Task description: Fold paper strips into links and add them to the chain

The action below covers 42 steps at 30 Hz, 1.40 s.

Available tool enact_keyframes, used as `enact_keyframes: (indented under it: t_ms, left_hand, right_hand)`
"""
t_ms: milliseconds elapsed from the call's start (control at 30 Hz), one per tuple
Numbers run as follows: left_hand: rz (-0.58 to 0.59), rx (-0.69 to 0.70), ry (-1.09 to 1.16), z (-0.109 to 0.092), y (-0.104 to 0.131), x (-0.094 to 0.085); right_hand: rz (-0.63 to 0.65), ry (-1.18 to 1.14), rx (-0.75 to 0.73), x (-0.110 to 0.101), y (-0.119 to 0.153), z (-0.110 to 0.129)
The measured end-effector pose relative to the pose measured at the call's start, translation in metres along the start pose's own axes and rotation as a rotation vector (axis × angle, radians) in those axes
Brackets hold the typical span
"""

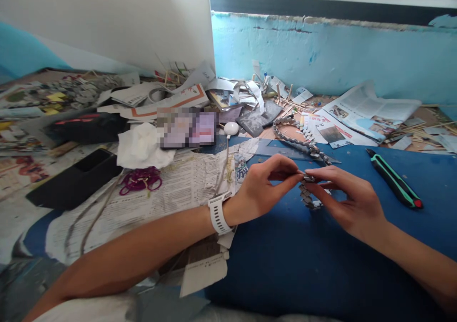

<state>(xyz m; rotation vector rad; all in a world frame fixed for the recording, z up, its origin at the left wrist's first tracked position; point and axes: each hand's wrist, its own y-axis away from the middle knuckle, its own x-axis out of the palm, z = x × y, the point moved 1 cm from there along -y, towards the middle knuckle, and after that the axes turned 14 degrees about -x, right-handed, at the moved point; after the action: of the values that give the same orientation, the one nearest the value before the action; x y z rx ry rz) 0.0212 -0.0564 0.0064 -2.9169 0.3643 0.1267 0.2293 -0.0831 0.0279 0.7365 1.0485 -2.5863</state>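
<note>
A long folded-paper chain point(306, 196) loops above the blue mat point(285, 255). My left hand point(266, 186), with a white watch on its wrist, pinches the chain between thumb and fingertips. From the right, my right hand point(352, 198) grips the same chain close beside those fingertips. One loop of the chain hangs below my fingers, and another stretch point(285, 139) runs back over a clear ruler point(266, 148). The exact fold between my fingertips is too small to make out.
A green and black cutter point(394, 179) lies at the right. Newspaper point(178, 184), purple string point(141, 180), white tissue point(144, 146) and a black case point(74, 177) are at the left. Paper scraps and thin sticks point(293, 104) lie along the wall.
</note>
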Motion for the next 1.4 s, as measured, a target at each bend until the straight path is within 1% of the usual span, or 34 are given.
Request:
enact_keyframes:
  t_ms: [233, 367, 467, 600, 667, 767, 900, 1033, 1133, 1200, 1300, 1400]
  left_hand:
    - [0.061, -0.054, 0.006, -0.002, 0.001, -0.003]
    - [0.069, -0.045, 0.004, -0.001, 0.0, -0.004]
    - [0.073, 0.044, -0.016, 0.001, -0.001, -0.006]
    - [0.057, 0.263, -0.176, -0.001, -0.002, -0.011]
    - [0.062, 0.324, -0.231, -0.002, -0.003, -0.013]
    - [0.099, 0.307, -0.213, -0.002, -0.003, -0.015]
    - [0.125, 0.237, -0.182, 0.001, -0.003, -0.014]
    - [0.119, 0.204, -0.143, 0.005, -0.003, -0.012]
    - [0.111, 0.22, -0.165, 0.007, -0.004, -0.012]
    - [0.125, 0.26, -0.22, 0.006, -0.005, -0.013]
    - [0.205, 0.32, -0.29, 0.001, -0.008, -0.017]
    - [0.274, 0.316, -0.283, -0.003, -0.009, -0.019]
  right_hand:
    - [0.012, 0.015, -0.041, 0.001, 0.0, -0.004]
    - [-0.064, 0.075, 0.035, 0.004, 0.007, -0.005]
    - [-0.089, 0.108, 0.048, 0.004, 0.008, -0.004]
    - [-0.036, 0.167, -0.053, 0.001, 0.007, -0.001]
    - [-0.022, 0.202, -0.086, -0.001, 0.007, 0.0]
    - [-0.043, 0.212, -0.079, 0.0, 0.007, 0.001]
    - [-0.118, 0.16, -0.011, 0.001, 0.005, 0.0]
    - [-0.114, 0.092, 0.03, 0.002, 0.006, -0.003]
    - [-0.1, 0.093, 0.031, 0.002, 0.007, -0.004]
    - [-0.091, 0.101, 0.015, 0.001, 0.008, -0.004]
    - [-0.07, 0.125, -0.035, 0.001, 0.007, -0.003]
    - [-0.046, 0.133, -0.033, 0.0, 0.005, 0.0]
